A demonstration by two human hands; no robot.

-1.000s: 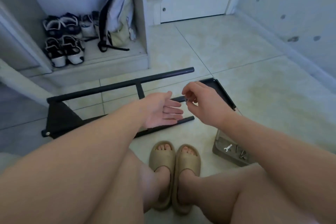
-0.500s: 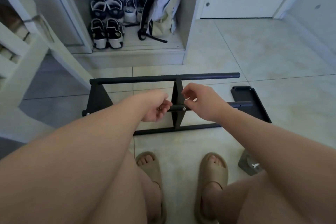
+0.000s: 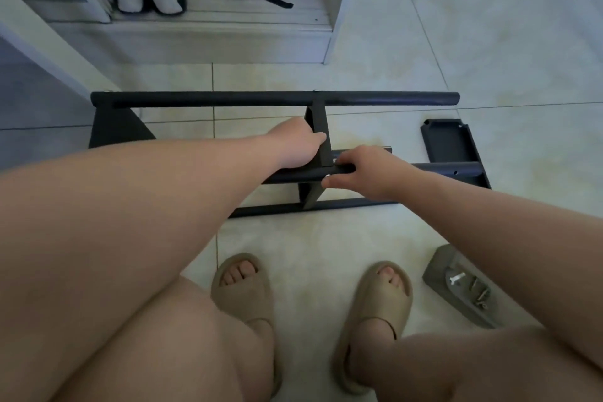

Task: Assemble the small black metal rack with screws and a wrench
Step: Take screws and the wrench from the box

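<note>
Head view: black rack point(image 3: 228, 99), left hand point(image 3: 295, 143) around its centre brace point(image 3: 318, 117), right hand point(image 3: 368, 173) around its middle bar point(image 3: 450, 169)

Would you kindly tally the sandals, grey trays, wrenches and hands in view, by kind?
Sandals: 2
Grey tray: 1
Wrench: 1
Hands: 2
Total: 6

Closes left hand point(image 3: 295, 145) from open palm-up to a grip on the middle bar point(image 3: 290, 176), just left of the cross brace point(image 3: 318, 121). Drops right hand point(image 3: 363, 170) onto the same bar, fingers curled over it, thumb beside the screw point(image 3: 327, 176) at the joint. Spreads slippers point(image 3: 241, 290) apart and tilts view down, bringing the parts tray point(image 3: 437, 272) further into frame.
</note>
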